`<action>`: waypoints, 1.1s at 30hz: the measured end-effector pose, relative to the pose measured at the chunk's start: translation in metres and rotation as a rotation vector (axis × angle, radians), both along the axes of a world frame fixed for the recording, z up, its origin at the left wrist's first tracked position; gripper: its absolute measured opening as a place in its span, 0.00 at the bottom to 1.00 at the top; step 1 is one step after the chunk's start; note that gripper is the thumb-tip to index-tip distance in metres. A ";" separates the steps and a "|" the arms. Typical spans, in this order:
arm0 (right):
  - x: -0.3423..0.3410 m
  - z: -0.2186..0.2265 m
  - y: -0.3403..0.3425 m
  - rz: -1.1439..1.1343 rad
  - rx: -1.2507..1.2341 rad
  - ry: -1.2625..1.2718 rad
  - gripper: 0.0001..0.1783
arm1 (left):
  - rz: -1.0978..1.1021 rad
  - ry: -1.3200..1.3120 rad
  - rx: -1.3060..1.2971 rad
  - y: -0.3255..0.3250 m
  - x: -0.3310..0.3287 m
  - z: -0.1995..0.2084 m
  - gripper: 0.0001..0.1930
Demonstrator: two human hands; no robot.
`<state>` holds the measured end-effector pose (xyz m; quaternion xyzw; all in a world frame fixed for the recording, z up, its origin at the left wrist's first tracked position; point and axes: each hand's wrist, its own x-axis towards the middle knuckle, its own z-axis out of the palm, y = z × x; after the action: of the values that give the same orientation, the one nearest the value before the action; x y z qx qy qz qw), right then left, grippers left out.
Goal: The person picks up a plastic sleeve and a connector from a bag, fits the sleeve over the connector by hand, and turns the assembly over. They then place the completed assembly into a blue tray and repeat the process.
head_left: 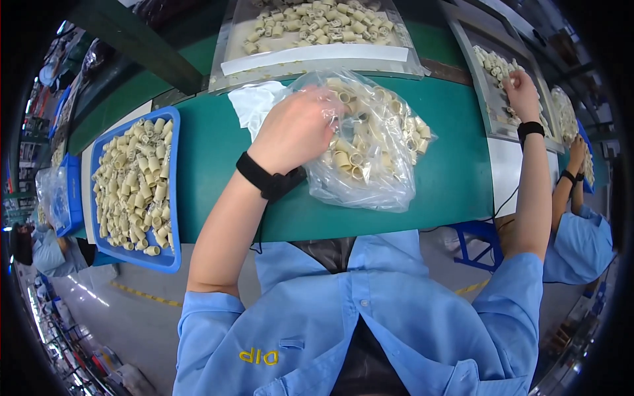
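Observation:
A clear plastic bag (389, 178) lies on the green table mat, holding many cream-coloured, hollow cylindrical plastic parts (356, 158). My left hand (300, 125) is at the bag's left side, its fingers curled among the plastic film and parts. The film partly covers the fingertips, so what they hold is hidden. Off to the far right, my right hand (522, 92) reaches over a metal-framed tray (485, 109) of similar cream parts. Its fingers are bent together at the parts, and whatever is between them is too small to make out. Each wrist wears a black band.
A blue tray (175, 198) full of cream parts stands at the left. Another metal tray (218, 76) of parts is at the back, with white film (254, 105) in front of it. A green post (142, 43) rises back left. Co-workers sit at both sides; one's hand (578, 153) is right.

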<state>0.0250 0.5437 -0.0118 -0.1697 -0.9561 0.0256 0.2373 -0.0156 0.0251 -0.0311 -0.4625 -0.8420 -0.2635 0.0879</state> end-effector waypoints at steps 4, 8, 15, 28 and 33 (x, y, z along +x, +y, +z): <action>-0.006 0.036 -0.099 0.415 -0.512 0.150 0.12 | 0.036 -0.041 0.010 0.009 -0.003 -0.012 0.09; 0.003 0.051 -0.217 0.868 -0.799 0.098 0.13 | 0.176 -0.154 -0.042 0.013 -0.002 -0.015 0.12; -0.004 0.005 -0.284 1.034 -1.459 -0.069 0.12 | 0.131 -0.119 -0.147 0.012 -0.005 -0.017 0.15; 0.007 -0.006 -0.275 0.997 -1.579 -0.102 0.11 | -0.161 -0.114 0.166 -0.005 -0.009 -0.003 0.14; 0.010 0.000 -0.272 0.981 -1.573 -0.114 0.09 | -0.303 -0.107 0.474 -0.007 0.002 0.004 0.10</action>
<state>0.0349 0.2716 -0.0118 0.1405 -0.6387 0.7559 -0.0309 -0.0134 0.0184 -0.0266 -0.5350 -0.6815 -0.4875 0.1086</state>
